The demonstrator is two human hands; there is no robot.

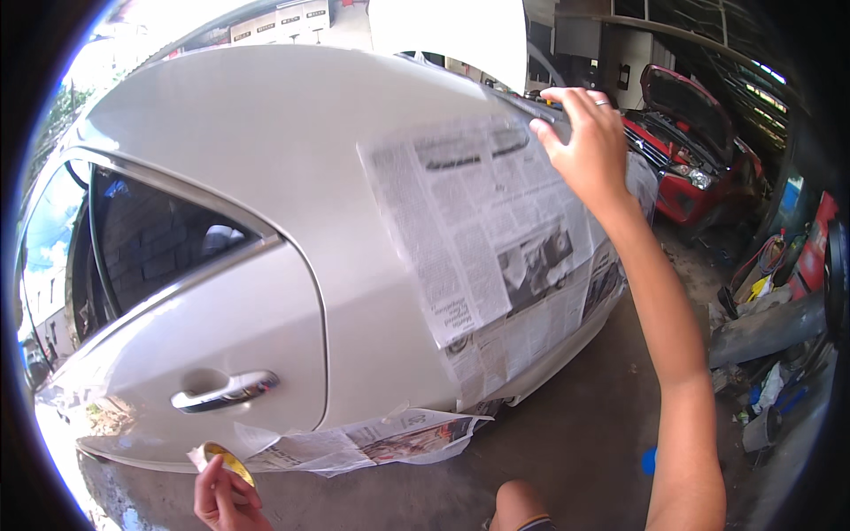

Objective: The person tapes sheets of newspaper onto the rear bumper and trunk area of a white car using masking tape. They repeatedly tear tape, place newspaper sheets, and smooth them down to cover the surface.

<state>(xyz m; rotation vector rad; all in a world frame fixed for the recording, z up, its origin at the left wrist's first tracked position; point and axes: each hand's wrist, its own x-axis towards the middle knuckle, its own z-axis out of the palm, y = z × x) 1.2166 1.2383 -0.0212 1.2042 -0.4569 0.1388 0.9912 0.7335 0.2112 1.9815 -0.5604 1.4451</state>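
My left hand (228, 501) grips a roll of masking tape (232, 462) with a yellow inner core, low beside the rear door. My right hand (586, 146), with a ring on one finger, reaches up by the upper right edge of a newspaper sheet (460, 212). Its thumb and fingers are apart, and I cannot tell whether they touch the paper. The sheet lies against the rear side panel of a beige car (266, 97), overlapping more newspaper below. Another newspaper strip (390, 438) hangs along the car's lower edge.
The door handle (226, 391) is chrome. Behind the car, at right, stands a red car (699, 168) with its hood raised. A grey cylinder (766, 327) and assorted clutter lie along the right side. My bent knee (521, 506) shows at the bottom.
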